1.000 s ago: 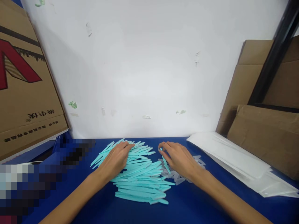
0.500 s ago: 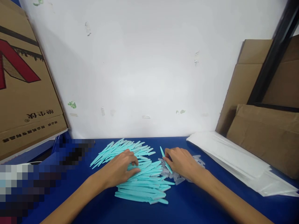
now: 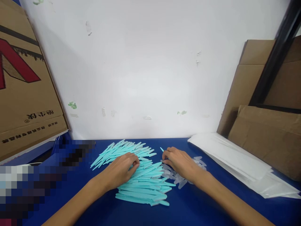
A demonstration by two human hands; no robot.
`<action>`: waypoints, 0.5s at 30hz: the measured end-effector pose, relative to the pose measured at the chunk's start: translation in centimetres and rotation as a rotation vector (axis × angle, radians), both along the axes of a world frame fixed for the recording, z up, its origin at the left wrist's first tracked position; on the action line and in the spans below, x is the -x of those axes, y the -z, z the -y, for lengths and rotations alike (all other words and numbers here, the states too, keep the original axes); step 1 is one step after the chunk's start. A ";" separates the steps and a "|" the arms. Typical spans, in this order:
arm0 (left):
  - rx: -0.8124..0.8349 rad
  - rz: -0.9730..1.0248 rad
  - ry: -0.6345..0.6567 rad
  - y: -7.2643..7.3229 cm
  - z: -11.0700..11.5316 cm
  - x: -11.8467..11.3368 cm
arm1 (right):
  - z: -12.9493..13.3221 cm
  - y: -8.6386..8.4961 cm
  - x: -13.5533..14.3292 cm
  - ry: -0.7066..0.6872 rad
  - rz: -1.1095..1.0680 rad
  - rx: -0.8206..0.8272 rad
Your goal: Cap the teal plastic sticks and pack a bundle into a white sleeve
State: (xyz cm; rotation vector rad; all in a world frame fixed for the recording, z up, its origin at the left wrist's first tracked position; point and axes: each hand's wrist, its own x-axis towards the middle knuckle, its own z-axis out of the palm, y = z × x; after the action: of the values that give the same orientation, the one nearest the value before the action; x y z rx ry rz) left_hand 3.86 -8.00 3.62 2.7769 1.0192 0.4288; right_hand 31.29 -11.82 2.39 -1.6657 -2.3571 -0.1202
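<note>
Two heaps of slim turquoise sticks, which look like eyebrow razors, lie on the blue table: a far heap (image 3: pixel 110 153) with whitish tips and a near heap (image 3: pixel 143 188). My left hand (image 3: pixel 125 164) rests over the near heap, thumb and fingers curled together; whatever is between them is hidden. A single turquoise eyebrow razor (image 3: pixel 161 149) is pinched in my right hand (image 3: pixel 177 160), only its pointed end showing past the fingers. Beneath that hand spreads a pile of small clear plastic caps (image 3: pixel 180 182), partly covered by the palm and wrist.
White flat sheets or bags (image 3: pixel 235 157) are stacked on the right side of the blue table (image 3: pixel 98 207). Cardboard boxes stand at left (image 3: pixel 28 100) and right (image 3: pixel 265 138). A white wall (image 3: pixel 141 72) closes off the back.
My right hand has turned and shifted slightly left, hiding more of the razor it holds. My left thumb has drawn in against the curled fingers. Some caps under the right hand have moved.
</note>
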 end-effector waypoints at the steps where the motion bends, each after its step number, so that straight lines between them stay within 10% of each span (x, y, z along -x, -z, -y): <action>1: -0.007 0.006 -0.008 0.0 0.0 -0.1 | -0.1 0.2 0.0 -0.007 0.004 -0.007; 15: -0.094 0.096 -0.032 0.8 -0.5 -0.3 | 0.9 -1.3 1.0 -0.021 0.248 -0.146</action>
State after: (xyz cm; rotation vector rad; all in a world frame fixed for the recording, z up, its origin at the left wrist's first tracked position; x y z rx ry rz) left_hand 4.12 -7.48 2.86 2.7932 1.0481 0.6238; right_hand 30.28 -12.76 3.73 -1.6386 -2.4706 -0.5103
